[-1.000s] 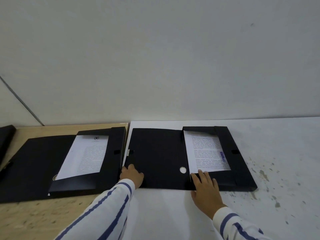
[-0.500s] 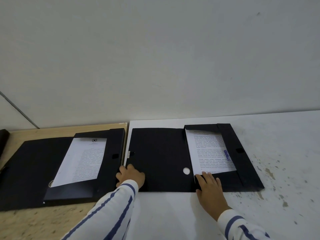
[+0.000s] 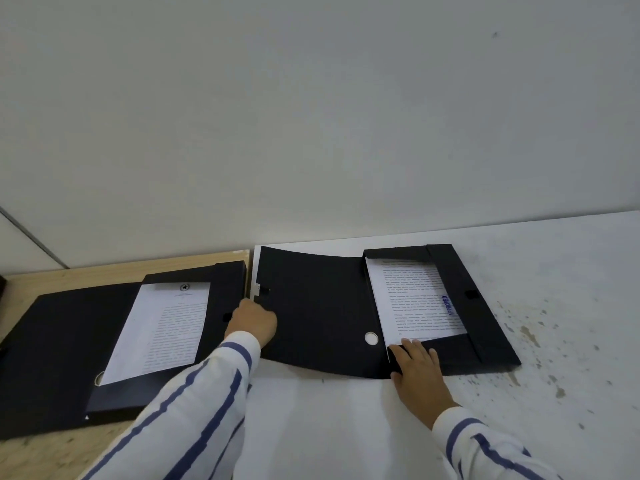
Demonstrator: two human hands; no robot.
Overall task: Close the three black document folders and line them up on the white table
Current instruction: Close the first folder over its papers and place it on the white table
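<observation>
An open black folder (image 3: 322,306) lies on the white table (image 3: 346,427), a printed sheet (image 3: 415,299) in its right half. My left hand (image 3: 252,320) grips the left edge of its cover, which is lifted and curving up off the table. My right hand (image 3: 415,362) presses flat on the folder's lower flap beside the spine. A second open black folder (image 3: 62,348) with a printed page (image 3: 162,327) lies to the left on the wooden table (image 3: 41,452). A sliver of another dark object (image 3: 2,284) shows at the far left edge.
A plain pale wall (image 3: 311,116) rises right behind both tables. The white table's right part (image 3: 554,341) is speckled with paint chips. My striped sleeves cross the near edge of both tables.
My left hand has slid up the cover's left edge and lifted it, so the cover now bows upward. The right hand stays pressed on the lower flap.
</observation>
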